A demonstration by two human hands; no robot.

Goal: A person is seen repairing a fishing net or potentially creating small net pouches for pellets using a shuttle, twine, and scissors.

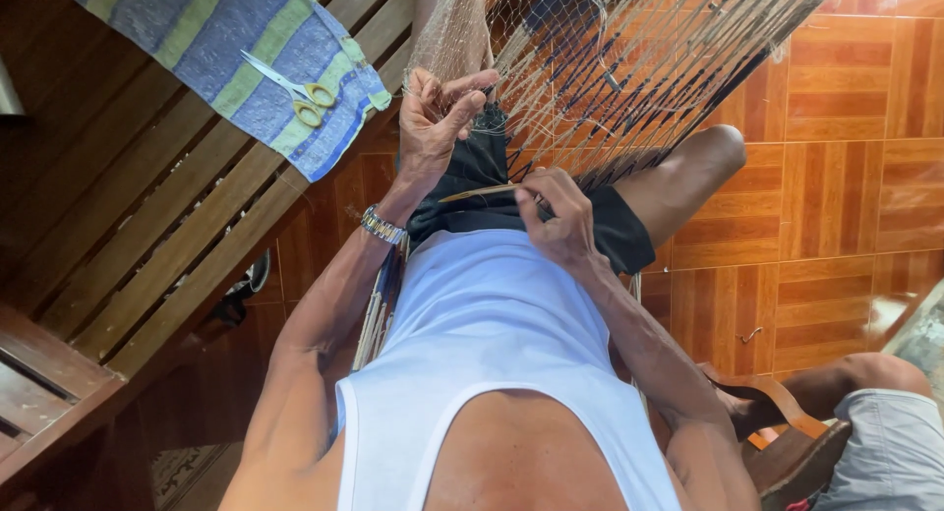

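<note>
Fine translucent mesh net [590, 59], glossy wood-patterned floor tiles [836, 177], matt slatted wooden bench [147, 226], striped woven cloth [236, 49]

Daylight fills the place, soft and even, strongest on the right where the tiles [836, 157] shine with a glossy orange-red sheen. The white vest [492, 334] is bright but not blown out. The left side sinks darker: the bench [147, 226] slats are brown and shaded, and the lower left corner goes nearly black. Shadows are gentle, with no hard edges. The net [629, 59] strands look slightly soft, the finest mesh hazy. The wide lens bends things at the edges, stretching the arms and shoulders near the bottom. The centre stays sharp.
</note>
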